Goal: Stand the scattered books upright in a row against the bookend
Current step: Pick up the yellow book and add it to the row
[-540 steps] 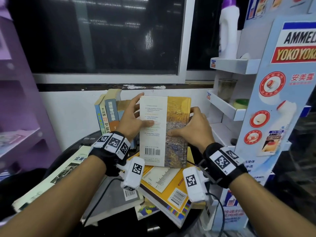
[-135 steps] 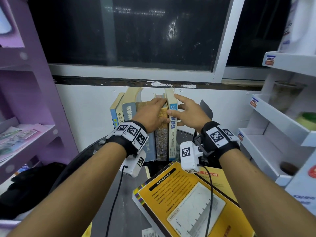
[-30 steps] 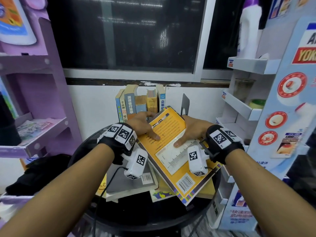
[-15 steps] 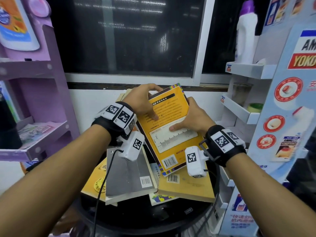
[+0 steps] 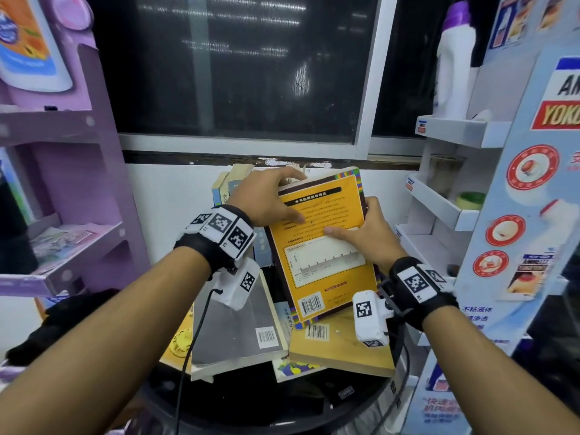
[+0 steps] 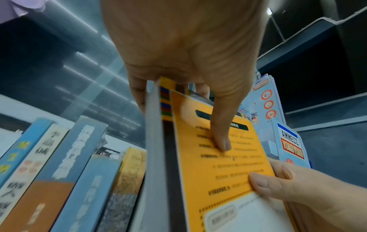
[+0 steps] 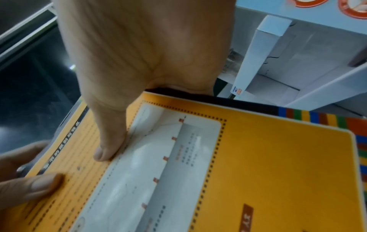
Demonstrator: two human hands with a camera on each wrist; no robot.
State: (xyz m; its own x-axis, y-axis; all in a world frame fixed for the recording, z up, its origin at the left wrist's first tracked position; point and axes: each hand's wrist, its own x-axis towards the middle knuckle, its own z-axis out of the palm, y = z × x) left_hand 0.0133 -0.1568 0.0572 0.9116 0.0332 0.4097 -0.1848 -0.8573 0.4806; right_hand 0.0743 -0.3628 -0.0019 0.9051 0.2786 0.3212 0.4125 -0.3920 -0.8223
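Both hands grip the large yellow paperback book: left hand curled over its top edge, right hand clamping its side, holding it upright (slightly tilted) just right of the standing row of books, probably to slot it in.

A purple shelf stands at nine o'clock, a dark window at twelve. At three o'clock a white rack carries a white bottle and a green tub.
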